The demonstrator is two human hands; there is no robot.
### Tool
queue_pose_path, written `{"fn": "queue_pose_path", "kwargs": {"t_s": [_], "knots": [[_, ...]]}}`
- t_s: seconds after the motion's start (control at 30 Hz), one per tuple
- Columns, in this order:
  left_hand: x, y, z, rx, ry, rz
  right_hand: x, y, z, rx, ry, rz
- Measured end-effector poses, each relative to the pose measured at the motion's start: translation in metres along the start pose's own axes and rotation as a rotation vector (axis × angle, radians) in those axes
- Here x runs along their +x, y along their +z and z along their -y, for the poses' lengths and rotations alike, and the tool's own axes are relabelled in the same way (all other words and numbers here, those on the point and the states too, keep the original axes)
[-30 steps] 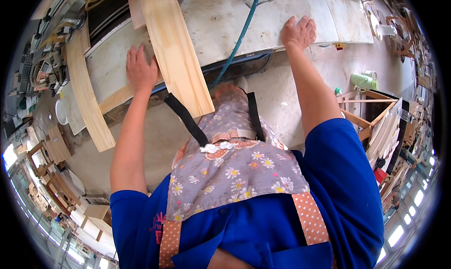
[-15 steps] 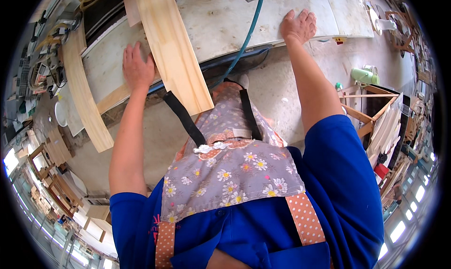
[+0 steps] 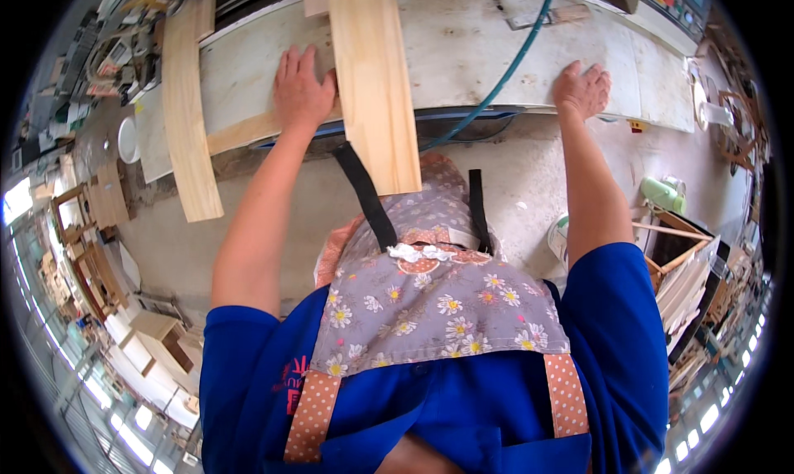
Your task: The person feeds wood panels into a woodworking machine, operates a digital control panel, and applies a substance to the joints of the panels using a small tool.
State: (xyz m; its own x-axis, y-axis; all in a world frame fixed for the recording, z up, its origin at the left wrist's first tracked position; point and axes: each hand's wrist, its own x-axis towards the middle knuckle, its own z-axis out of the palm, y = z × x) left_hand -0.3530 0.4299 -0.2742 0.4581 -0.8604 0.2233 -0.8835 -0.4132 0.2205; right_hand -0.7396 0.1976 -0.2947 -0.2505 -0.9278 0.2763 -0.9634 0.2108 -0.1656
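My left hand (image 3: 303,93) lies on the pale, stained worktop (image 3: 463,56) with fingers stretched out. Its thumb is close to the left edge of a long pale wooden board (image 3: 376,102), whether touching it I cannot tell. This board extends past the worktop's near edge toward my apron. Farther right, my right hand (image 3: 583,92) rests near the front edge of the worktop, fingers loosely spread and holding nothing visible. A teal hose (image 3: 519,56) crosses the worktop between the board and my right hand.
Another long board (image 3: 188,118) juts out at the left. A machine control panel (image 3: 674,7) with coloured buttons stands at the far right. A light green container (image 3: 663,194) and a wooden frame (image 3: 678,242) are on the floor at right. A white bucket (image 3: 559,238) stands near my right arm.
The view has shifted and turned, so hands, boards and worktop appear farther right, and the control panel has come into sight. Both hands stay on the worktop, the left still beside the board.
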Motion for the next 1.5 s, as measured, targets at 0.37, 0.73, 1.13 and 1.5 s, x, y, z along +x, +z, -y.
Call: {"fn": "queue_pose_path", "kwargs": {"t_s": [0.37, 0.73, 1.13, 1.5], "knots": [[-0.004, -0.02, -0.013, -0.055, -0.082, 0.036, 0.007, 0.011, -0.021, -0.117, -0.035, 0.012], [-0.006, -0.022, -0.012, -0.068, -0.106, 0.066, 0.01, 0.006, -0.014, -0.126, -0.051, 0.042], [-0.008, -0.027, -0.017, -0.148, -0.134, -0.011, 0.01, 0.016, -0.019, -0.135, -0.014, 0.03], [-0.005, -0.034, -0.016, -0.188, -0.158, -0.002, 0.018, 0.023, -0.021, -0.173, -0.048, 0.011]]}}
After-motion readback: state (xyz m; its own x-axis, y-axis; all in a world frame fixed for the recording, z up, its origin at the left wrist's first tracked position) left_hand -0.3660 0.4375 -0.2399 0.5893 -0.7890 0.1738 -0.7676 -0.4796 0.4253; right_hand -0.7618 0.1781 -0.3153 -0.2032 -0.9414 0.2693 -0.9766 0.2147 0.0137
